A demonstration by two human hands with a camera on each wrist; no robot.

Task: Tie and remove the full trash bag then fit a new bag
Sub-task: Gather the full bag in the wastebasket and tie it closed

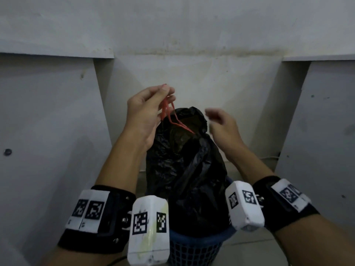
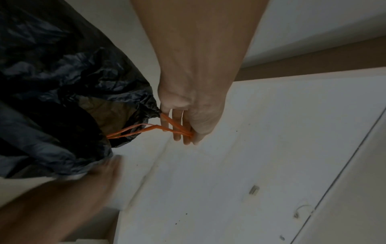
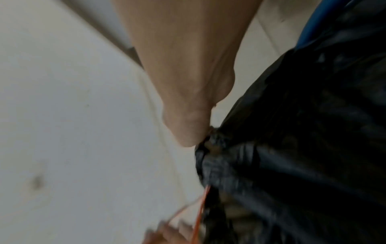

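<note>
Black trash bag (image 1: 184, 166) standing in a blue mesh bin (image 1: 194, 248) between the forearms, orange drawstring (image 1: 169, 114) pinched up by the left hand (image 1: 148, 112), right hand (image 1: 221, 121) blurred just right of the bag's mouth, grip unclear, grey wall (image 1: 172, 25) behind.

the head view looks forward and down from above both forearms, toward a grey wall (image 1: 192, 35). the left wrist view sits close on the forearm and faces along the left hand (image 2: 194, 102) to the orange drawstring (image 2: 146, 130). the right wrist view, close and blurred, faces along the right hand (image 3: 188, 118). all three views share the black bag (image 1: 184, 160) and its gathered mouth.
</note>
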